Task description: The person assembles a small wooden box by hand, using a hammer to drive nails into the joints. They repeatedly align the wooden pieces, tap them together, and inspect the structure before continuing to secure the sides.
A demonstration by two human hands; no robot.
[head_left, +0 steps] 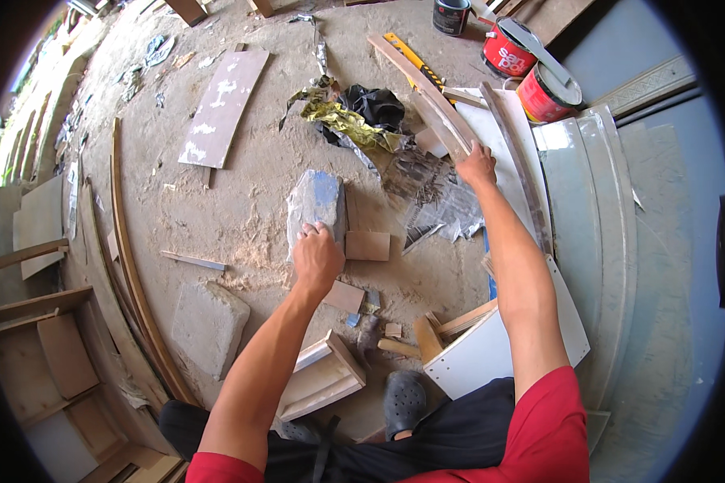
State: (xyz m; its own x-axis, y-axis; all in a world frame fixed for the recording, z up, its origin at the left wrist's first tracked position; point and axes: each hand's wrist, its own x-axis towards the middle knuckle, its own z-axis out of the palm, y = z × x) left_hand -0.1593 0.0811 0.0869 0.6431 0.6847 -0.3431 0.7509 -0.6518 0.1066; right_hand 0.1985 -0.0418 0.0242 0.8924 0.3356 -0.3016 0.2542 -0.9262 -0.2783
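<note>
My left hand (318, 256) rests with curled fingers on the near part of a rough grey stone block (310, 200) with a blue patch. Whether anything small sits in those fingers, I cannot make out. Off to the right, my right hand (477, 165) grips the near end of a long wooden strip (417, 76), which slants away to the upper left. Beside the strip lies a yellow spirit level (415, 60). A small brown board (368, 246) lies against the block's right side. Nearer my feet is a hammer (369, 334), its handle partly hidden.
Red paint cans (509, 50) and a dark can (451, 16) stand at the far right. Glass sheets (592, 241) lean along the right. Crumpled plastic (362, 121), a whitish-patched board (224, 109), a small wooden drawer (322, 377) and a concrete slab (209, 326) lie around.
</note>
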